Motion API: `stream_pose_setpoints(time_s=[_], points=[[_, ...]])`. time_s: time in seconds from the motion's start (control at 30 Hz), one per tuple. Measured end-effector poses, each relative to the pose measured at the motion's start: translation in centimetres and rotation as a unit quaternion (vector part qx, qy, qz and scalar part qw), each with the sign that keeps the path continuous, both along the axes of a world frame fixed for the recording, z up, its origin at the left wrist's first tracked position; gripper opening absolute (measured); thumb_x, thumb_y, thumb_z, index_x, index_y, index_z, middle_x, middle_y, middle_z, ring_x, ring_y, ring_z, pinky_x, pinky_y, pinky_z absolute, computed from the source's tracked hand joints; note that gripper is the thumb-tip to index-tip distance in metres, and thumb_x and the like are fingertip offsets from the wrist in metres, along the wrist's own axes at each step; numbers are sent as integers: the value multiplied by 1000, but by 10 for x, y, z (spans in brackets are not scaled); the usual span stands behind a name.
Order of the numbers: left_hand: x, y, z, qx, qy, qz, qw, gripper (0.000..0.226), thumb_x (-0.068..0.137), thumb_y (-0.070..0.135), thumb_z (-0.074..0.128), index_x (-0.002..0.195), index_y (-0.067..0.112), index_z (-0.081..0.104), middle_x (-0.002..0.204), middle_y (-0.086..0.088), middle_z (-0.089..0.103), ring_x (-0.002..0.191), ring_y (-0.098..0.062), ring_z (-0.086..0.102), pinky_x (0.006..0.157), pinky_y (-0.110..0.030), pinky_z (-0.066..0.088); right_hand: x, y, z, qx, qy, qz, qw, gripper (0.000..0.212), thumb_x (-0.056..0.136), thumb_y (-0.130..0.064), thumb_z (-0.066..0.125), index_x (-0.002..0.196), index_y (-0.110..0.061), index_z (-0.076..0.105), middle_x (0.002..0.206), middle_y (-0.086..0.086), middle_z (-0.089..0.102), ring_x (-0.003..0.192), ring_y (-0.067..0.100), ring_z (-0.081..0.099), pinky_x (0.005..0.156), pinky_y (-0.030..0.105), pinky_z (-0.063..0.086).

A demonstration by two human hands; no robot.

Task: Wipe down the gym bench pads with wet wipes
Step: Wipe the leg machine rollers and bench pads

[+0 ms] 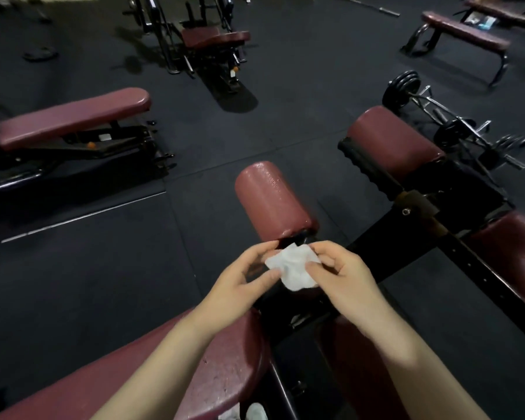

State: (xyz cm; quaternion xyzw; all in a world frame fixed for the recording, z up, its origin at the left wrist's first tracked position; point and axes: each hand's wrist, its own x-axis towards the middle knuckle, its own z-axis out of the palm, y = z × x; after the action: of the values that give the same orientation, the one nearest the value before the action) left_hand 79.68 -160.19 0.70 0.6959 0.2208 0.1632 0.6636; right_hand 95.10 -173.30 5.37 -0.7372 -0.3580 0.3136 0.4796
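I see both hands, left [240, 275] and right [343, 272], pinching a crumpled white wet wipe [294, 268]. It hangs above the glossy maroon cylindrical roller pad [273, 200].

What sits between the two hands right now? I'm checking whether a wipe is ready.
In the head view, a crumpled white wet wipe spans the gap, pinched by the left hand and the right hand.

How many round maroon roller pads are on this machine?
2: one maroon vinyl roller pad just beyond the hands, glistening; another maroon roller pad farther right, near the barbells. Others may be hidden.
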Motion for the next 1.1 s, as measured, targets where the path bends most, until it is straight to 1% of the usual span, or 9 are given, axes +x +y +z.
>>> stream_pose_setpoints(time_s=[0.1,0.17,0.3,0.4,0.47,0.6,0.8,0.97,1.1], points=[[-16,-21,2,-23,-22,36,999,28,90,25,68,117,27,67,94,-6,68,94,-16,67,89,-30,52,-16,-4,-6,-38,2,23,999,27,89,-13,56,97,-36,65,89,-9,72,83,7,68,71,30,53],[-30,-32,-2,-15,-5,55,998,13,89,24,69,102,26,71,81,0,63,81,-13,62,78,-24,51,-28,-8,-12,-64,2,41,997,23,88,-16,56,96,-37,63,90,-10,71,84,7,66,73,31,54],[-58,-51,-15,-26,19,87,996,3,92,13,68,93,15,69,75,6,60,75,-8,58,74,-22,47,-55,-17,-24,-84,41,60,994,22,88,-24,59,105,-38,58,98,-9,69,91,10,67,77,33,56],[-75,-58,-20,-24,27,117,992,10,96,13,63,86,10,66,72,0,56,72,-9,52,71,-24,44,-77,-25,-34,-68,124,59,988,22,90,-25,64,111,-31,60,101,-2,70,95,17,68,85,44,57],[-85,-59,-20,-22,27,135,990,16,98,18,60,85,12,67,71,-3,56,70,-8,51,68,-21,44,-92,-30,-41,-40,158,48,985,21,92,-20,63,110,-30,62,99,-2,71,94,17,69,83,42,58],[-108,-56,-16,-24,35,173,984,16,95,21,64,80,19,67,71,10,61,69,-3,55,68,-15,45,-117,-32,-48,17,-84,-31,996,32,84,-13,70,98,-38,55,94,-10,59,89,-1,59,73,9,46],[-147,-41,1,-141,15,194,971,9,89,24,73,81,20,72,81,-6,70,80,-16,66,82,-30,56,-164,-10,-43,66,-204,80,974,25,78,-41,70,97,-33,55,102,-20,52,99,5,55,82,11,42],[-181,-28,8,-138,25,206,969,12,90,25,71,81,17,71,79,-5,67,78,-16,64,80,-31,55,-195,13,-45,94,-152,79,981,10,82,-25,68,82,-29,59,90,-13,60,87,10,61,76,22,49],[-207,-19,8,-144,17,226,963,19,94,26,66,79,14,65,80,-11,55,75,-23,50,72,-34,44,-213,22,-48,62,6,23,998,17,82,-43,58,85,-26,58,77,-3,62,72,12,61,72,40,52]])
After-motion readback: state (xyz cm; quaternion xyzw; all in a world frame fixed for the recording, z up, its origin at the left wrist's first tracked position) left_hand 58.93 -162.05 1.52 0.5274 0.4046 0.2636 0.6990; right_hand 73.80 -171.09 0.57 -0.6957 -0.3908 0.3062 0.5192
